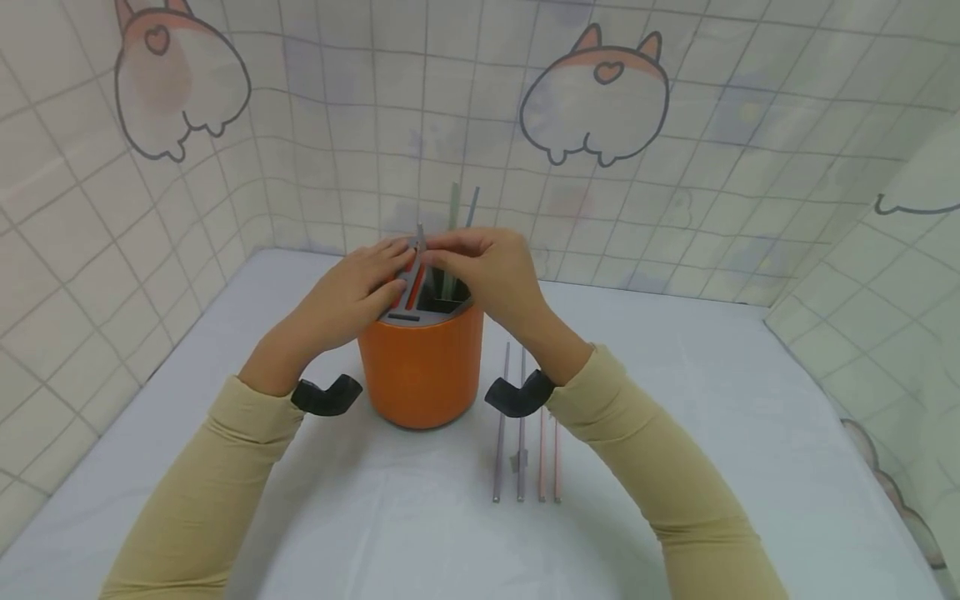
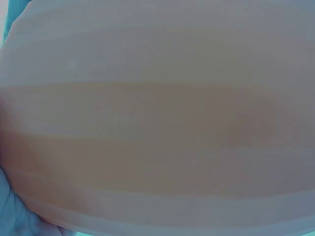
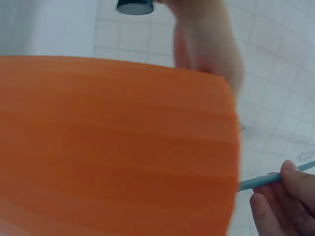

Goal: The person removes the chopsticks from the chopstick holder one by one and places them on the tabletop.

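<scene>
An orange cylindrical utensil holder with a grey slotted top stands upright on the table. My left hand rests on the left side of that top, its fingers extended over the slots. With thumb and fingertips my right hand pinches a thin chopstick upright over the holder; in the right wrist view this chopstick runs down toward the rim. Its lower end is hidden. The holder's wall fills most of the left wrist view. Green and blue sticks stand in the holder's open compartment.
Right of the holder, two purplish chopsticks and two pink chopsticks lie side by side on the white tabletop, partly under my right wrist. A tile-patterned cloth with cartoon animals hangs behind and at both sides.
</scene>
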The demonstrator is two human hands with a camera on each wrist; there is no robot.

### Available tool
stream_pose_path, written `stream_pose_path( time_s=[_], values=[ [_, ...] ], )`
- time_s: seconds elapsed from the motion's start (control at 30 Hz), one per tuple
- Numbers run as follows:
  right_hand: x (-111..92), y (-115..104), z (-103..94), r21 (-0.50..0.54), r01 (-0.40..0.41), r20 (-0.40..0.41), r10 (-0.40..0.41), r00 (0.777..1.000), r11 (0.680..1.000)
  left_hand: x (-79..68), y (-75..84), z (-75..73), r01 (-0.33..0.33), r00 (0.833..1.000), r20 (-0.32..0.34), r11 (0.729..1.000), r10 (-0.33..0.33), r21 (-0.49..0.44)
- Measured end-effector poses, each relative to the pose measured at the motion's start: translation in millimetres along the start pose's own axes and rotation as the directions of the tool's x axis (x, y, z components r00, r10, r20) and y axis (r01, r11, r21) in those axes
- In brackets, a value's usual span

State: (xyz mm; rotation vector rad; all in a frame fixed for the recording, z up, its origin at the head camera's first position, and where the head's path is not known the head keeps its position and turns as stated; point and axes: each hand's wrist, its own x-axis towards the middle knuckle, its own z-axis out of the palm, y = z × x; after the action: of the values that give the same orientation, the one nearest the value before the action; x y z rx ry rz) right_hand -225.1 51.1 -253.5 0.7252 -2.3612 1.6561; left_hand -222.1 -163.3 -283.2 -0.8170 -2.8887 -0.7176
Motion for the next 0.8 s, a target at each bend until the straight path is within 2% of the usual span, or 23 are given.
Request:
stream_pose_path(
  time_s=[0.1, 0.23, 0.4, 0.5, 0.67, 0.77, 0.8],
  values=[
    [-3, -11, -6.8, 0.03, 0.067, -0.052, -0.065, 0.997, 0.997, 0.6, 1.4, -0.1, 0.001, 1.0, 0.002, 1.0, -0.001, 0.003],
    [-7, -27, -17.2, 0.098, 0.186, -0.116, -0.174, 0.978, 0.978, 0.8, 2.8, -0.1, 0.007, 1.0, 0.005, 1.0, -0.007, 0.009],
    [-10, -41, -32.6, 0.238, 0.322, -0.213, -0.274, 0.938, 0.916, 0.7, 3.4, 0.0, 0.014, 1.0, 0.006, 1.0, -0.014, 0.011],
    [-12, -48, -43.1, 0.279, 0.392, -0.276, -0.318, 0.907, 0.876, 0.7, 4.0, -0.1, 0.02, 1.0, 0.009, 1.0, -0.02, 0.009],
    [-17, -59, -64.0, 0.252, 0.46, -0.37, -0.355, 0.859, 0.851, 1.2, 3.6, 1.1, 0.022, 1.0, 0.012, 1.0, -0.022, 0.018],
    [-21, -64, -78.1, 0.25, 0.463, -0.426, -0.332, 0.841, 0.85, 1.3, 2.7, 1.3, 0.022, 1.0, 0.019, 1.0, -0.022, 0.023],
    [-22, -65, -83.0, 0.27, 0.451, -0.441, -0.307, 0.843, 0.85, 1.2, 2.1, 1.6, 0.023, 1.0, 0.018, 0.999, -0.023, 0.025]
  ],
)
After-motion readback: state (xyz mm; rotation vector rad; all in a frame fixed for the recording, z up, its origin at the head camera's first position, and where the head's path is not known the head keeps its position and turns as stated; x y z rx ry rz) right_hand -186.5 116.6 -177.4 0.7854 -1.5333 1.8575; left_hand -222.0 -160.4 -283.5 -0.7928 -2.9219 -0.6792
